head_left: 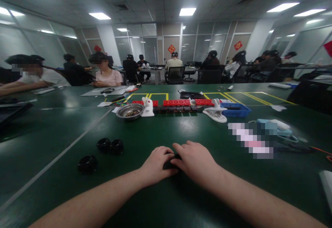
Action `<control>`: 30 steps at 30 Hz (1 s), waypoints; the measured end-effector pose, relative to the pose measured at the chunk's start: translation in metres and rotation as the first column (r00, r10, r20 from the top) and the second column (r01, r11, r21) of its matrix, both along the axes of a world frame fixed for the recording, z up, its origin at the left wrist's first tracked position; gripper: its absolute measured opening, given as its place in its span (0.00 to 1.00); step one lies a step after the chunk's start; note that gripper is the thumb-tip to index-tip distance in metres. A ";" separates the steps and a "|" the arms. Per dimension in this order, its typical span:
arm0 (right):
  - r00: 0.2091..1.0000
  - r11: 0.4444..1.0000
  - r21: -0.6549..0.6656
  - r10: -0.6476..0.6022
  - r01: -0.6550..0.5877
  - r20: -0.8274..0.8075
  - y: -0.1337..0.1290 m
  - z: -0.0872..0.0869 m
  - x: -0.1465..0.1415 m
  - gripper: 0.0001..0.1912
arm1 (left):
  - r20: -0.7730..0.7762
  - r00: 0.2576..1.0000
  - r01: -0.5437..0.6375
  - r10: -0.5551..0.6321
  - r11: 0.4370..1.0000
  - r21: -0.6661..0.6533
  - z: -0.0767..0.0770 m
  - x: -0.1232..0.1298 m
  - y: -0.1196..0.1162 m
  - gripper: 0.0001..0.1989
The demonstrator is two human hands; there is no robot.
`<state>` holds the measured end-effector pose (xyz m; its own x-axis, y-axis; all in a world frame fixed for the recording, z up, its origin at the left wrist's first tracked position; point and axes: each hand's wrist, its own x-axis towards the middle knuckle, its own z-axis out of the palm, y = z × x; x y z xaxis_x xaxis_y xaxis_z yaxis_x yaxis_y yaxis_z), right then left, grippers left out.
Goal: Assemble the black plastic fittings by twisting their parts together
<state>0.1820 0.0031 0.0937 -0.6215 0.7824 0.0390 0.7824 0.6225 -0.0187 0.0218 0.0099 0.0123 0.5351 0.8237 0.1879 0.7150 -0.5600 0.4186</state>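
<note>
My left hand (pixel 157 163) and my right hand (pixel 193 157) meet low over the green table. Between them is a small black object (pixel 169 163), mostly covered by my fingers, so its kind does not show. Both hands are closed around it, thumbs on the near side. To the left, several glossy black ring-shaped pieces (pixel 103 145) lie on the tabletop; two touch each other, and a separate black ring-shaped piece (pixel 87 164) sits nearer to me.
Across the table (pixel 171 127) stand a metal bowl (pixel 123 113) of small parts, a white clamp-like stand (pixel 147 108), a second white stand (pixel 216 113), a row of red trays (pixel 176 102) and a blue bin (pixel 237 110). A light-blue item (pixel 281 127) lies right. Several people sit beyond.
</note>
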 end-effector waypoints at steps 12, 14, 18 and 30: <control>0.989 0.998 -0.021 0.054 -0.058 -0.141 -0.009 0.004 0.007 0.19 | 0.001 1.000 0.003 -0.003 1.000 -0.001 0.001 0.000 -0.001 0.18; 0.994 1.000 -0.002 0.011 -0.012 -0.109 -0.009 0.003 0.003 0.16 | 0.002 1.000 0.006 -0.006 1.000 -0.001 0.001 0.000 -0.001 0.17; 0.999 0.999 0.004 -0.040 0.040 0.013 -0.004 -0.006 -0.002 0.12 | -0.002 1.000 0.003 -0.003 1.000 -0.013 0.003 0.000 -0.001 0.16; 0.999 1.000 0.003 -0.009 0.009 -0.042 -0.004 -0.006 0.002 0.16 | -0.012 1.000 0.002 -0.003 1.000 -0.013 0.004 0.001 -0.002 0.16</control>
<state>0.1835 -0.0009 0.0880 -0.6119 0.7881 0.0675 0.7868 0.6152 -0.0499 0.0224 0.0082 0.0166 0.5393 0.8246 0.1710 0.7185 -0.5564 0.4172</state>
